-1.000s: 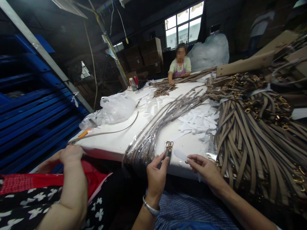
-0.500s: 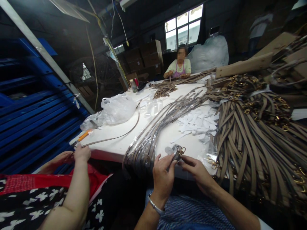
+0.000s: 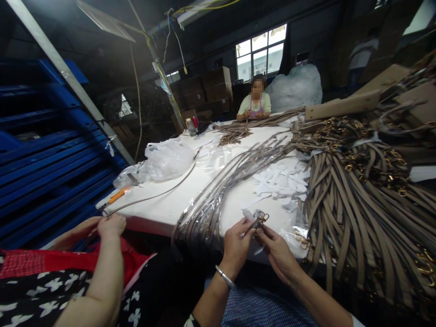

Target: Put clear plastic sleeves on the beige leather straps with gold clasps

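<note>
My left hand, with a silver bangle at its wrist, pinches the end of a brown strap that carries a gold-coloured metal clasp. From the other side, my right hand has its thumb and fingers closed on the same strap end. Clear plastic and a white slip show around the clasp. Both hands meet over the front edge of the white table. Left of them lie several plastic-wrapped straps, hanging over the edge.
Right, a large heap of brown straps with gold clasps covers the table; white paper slips lie beside it. A co-worker's hands hold a thin strap at left, near an orange-handled tool. Another person sits across.
My hands have shifted slightly right with the strap end, and my right fingers have drawn in closer under the clasp. The co-worker's hands at left have moved slightly down.
</note>
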A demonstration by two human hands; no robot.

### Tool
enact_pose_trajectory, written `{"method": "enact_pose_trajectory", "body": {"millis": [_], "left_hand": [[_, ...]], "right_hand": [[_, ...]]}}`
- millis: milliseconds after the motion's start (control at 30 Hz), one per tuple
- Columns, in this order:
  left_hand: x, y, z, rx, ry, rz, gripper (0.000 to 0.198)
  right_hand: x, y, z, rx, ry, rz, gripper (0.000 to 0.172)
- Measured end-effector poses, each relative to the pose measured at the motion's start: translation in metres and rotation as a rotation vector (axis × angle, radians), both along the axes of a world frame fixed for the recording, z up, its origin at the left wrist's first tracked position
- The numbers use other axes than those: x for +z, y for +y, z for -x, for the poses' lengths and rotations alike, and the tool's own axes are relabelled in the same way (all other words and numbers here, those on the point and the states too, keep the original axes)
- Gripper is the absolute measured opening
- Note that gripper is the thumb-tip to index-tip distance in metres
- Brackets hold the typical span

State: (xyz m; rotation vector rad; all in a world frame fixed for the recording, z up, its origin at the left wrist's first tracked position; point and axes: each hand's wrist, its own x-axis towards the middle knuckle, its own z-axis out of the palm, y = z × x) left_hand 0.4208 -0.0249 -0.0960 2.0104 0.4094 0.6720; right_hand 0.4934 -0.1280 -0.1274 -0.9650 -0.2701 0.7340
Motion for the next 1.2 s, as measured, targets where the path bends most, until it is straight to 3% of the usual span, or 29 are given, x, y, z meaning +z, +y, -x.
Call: {"method": "enact_pose_trajectory", "body": {"millis": [267,400,500,633,733,833,1033,1133,1200], "left_hand": [[-0.003,0.001,-0.001,0.097,-0.084,-0.084,0.026],[-0.003,0.005,0.000,0.129,-0.042,-0.092,0.056],[-0.007,0.009,0.001,0.134,0.070,-0.147,0.074],[-0.015,0.008,0.000,0.125,0.194,-0.304,0.064],[-0.021,0.005,-0.003,0.106,0.207,-0.318,0.052],[-0.024,0.002,-0.007,0.104,0.210,-0.288,0.044],[-0.023,0.003,-0.010,0.084,0.243,-0.334,0.033],[-0.022,0.003,-0.009,0.087,0.251,-0.367,0.028],[-0.022,0.002,-0.009,0.089,0.259,-0.382,0.027]], "right_hand": [[0.005,0.004,0.001,0.008,0.002,-0.005,0.036],[0.005,0.004,-0.001,0.022,-0.022,0.035,0.038],[0.002,0.000,-0.010,0.093,-0.150,0.183,0.039],[-0.007,-0.010,-0.023,0.203,-0.255,0.417,0.034],[-0.015,-0.020,-0.026,0.152,-0.287,0.473,0.038],[-0.019,-0.030,-0.024,0.104,-0.285,0.430,0.043],[-0.016,-0.045,-0.022,0.058,-0.084,0.230,0.049],[-0.016,-0.047,-0.024,0.046,-0.172,0.219,0.058],[-0.018,-0.047,-0.027,0.023,-0.333,0.289,0.053]]}}
